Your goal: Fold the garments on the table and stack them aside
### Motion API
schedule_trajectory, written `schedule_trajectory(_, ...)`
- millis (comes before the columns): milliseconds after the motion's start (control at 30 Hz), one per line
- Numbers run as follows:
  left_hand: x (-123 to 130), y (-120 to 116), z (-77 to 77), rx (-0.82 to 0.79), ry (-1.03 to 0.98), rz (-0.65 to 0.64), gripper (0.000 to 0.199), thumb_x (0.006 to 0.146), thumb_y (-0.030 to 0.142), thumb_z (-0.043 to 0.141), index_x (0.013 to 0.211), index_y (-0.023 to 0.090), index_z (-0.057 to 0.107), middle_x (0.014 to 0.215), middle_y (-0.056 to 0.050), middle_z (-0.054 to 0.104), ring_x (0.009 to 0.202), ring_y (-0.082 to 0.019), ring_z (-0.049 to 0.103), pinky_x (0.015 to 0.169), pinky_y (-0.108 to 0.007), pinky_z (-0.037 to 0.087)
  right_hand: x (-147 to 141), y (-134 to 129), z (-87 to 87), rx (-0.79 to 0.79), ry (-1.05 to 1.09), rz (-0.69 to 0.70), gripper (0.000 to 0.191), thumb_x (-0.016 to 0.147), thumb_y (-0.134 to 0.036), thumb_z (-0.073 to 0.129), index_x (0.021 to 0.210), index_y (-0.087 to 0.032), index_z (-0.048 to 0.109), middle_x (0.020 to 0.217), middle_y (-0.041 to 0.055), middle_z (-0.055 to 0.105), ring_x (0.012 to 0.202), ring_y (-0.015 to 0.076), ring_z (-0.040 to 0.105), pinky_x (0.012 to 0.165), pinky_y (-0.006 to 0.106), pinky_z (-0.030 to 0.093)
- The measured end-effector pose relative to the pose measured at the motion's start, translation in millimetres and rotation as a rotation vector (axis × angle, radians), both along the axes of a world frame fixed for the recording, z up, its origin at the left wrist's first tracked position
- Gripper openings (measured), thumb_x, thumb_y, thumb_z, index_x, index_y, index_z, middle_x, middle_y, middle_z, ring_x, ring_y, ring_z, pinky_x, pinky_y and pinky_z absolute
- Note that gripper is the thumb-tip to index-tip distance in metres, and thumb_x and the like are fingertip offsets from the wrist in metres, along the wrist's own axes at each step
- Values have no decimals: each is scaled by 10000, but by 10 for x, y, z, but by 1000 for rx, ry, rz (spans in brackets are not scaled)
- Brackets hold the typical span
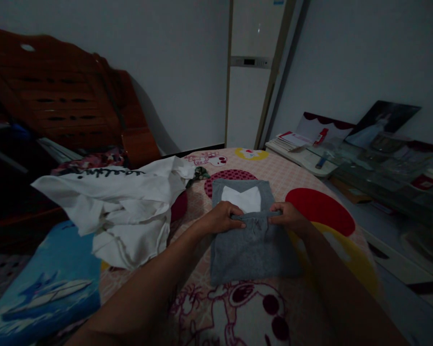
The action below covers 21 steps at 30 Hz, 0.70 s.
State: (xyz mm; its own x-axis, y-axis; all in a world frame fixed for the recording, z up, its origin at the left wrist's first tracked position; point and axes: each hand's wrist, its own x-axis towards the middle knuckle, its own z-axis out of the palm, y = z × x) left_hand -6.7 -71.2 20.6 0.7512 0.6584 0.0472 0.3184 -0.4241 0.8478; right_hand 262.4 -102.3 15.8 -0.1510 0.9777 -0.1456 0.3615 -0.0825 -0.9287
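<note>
A grey garment, folded into a rough rectangle, lies flat on a round surface with a patterned pink cover. A white patch shows on its far part. My left hand pinches the left end of the garment's turned-over edge between thumb and fingers. At the right end of that same edge, my right hand grips it in a similar pinch. Beside my left forearm a crumpled white cloth with dark lettering is heaped, apart from the grey garment.
Left of the cover hangs or lies a blue cloth with a boat picture. A wooden bench stands at the back left. On the right is a glass-topped cabinet with papers and a photo. A tall white appliance stands behind.
</note>
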Motion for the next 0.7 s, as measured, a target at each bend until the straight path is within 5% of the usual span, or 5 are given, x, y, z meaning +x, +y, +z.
schedule_trajectory(167, 30, -53, 57, 89, -64, -39, 247, 805, 382, 698, 875, 147, 730, 883, -39, 687, 830, -163, 616, 743, -239, 444, 12, -89, 107, -124, 315, 51, 327, 561, -293, 817, 755, -181, 579, 628, -38, 601, 544, 114, 539, 501, 213, 384)
schedule_trajectory(300, 49, -123, 127, 107, 33, -18, 487, 739, 426, 771, 1135, 160, 676, 940, -28, 698, 838, -179, 620, 731, -251, 448, 102, -97, 98, -85, 348, 177, 372, 590, -290, 846, 902, -163, 686, 745, -2, 679, 613, 121, 599, 542, 207, 428)
schedule_trajectory(567, 69, -417, 373, 331, 146, -202, 349, 785, 99, 677, 1111, 216, 722, 1018, -42, 710, 910, -164, 647, 783, -248, 450, 210, -157, 270, 117, 152, 763, 300, 829, -362, 743, 1033, -146, 786, 995, 121, 774, 901, 214, 725, 798, 285, 543)
schedule_trajectory(700, 32, -527, 476, 365, 170, -344, 415, 811, 56, 643, 1166, 261, 705, 990, -28, 732, 875, -151, 654, 738, -235, 446, 133, -222, 378, 119, 150, 921, 330, 884, -383, 690, 1082, -133, 772, 1027, 155, 766, 937, 221, 731, 825, 291, 550)
